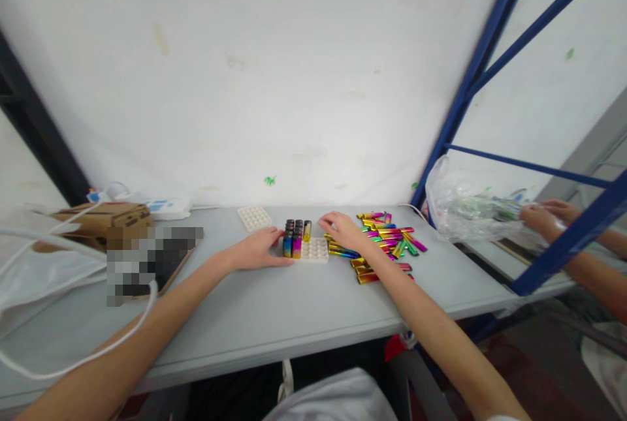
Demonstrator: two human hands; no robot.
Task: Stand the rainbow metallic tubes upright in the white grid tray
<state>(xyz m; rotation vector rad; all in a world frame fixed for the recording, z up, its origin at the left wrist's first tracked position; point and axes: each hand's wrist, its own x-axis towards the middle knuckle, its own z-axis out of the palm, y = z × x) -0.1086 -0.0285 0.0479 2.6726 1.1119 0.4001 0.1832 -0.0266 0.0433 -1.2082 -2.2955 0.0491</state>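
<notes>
On the tray, left hand: left hand [257, 250] lies flat against the nine o'clock edge of the white tray [313, 250], fingers together and pressed down, bracing rather than clasping anything.
Right hand: right hand [343, 228] hovers at the tray's one o'clock corner, fingers loosely curled; whether a tube sits between the fingertips I cannot tell.
Tray fill: a small block of standing tubes [296, 238] fills the nine o'clock end of the tray, dark caps up, rainbow bodies showing.
Progress: by my read, early going — most sockets toward three o'clock show bare white holes.
Left to go: a loose pile of tubes [386, 238] lies flat on the table [274, 316] at three o'clock of the tray, touching and crossing one another, a big heap compared with what stands.
Spare: a second tray [255, 217], unfilled, sits at eleven o'clock, just beside the left hand.
Further out: cardboard box [105, 217] and a dark tablet-like slab [169, 258] at nine o'clock, white cable [73, 359] looping at seven o'clock.
Neighbour: another person's hands [546, 215] at three o'clock, well apart, at a clear plastic bag [465, 209] behind the blue frame [460, 114].
In the way: nothing between pile and tray; only the right forearm crosses over the pile's near end.
</notes>
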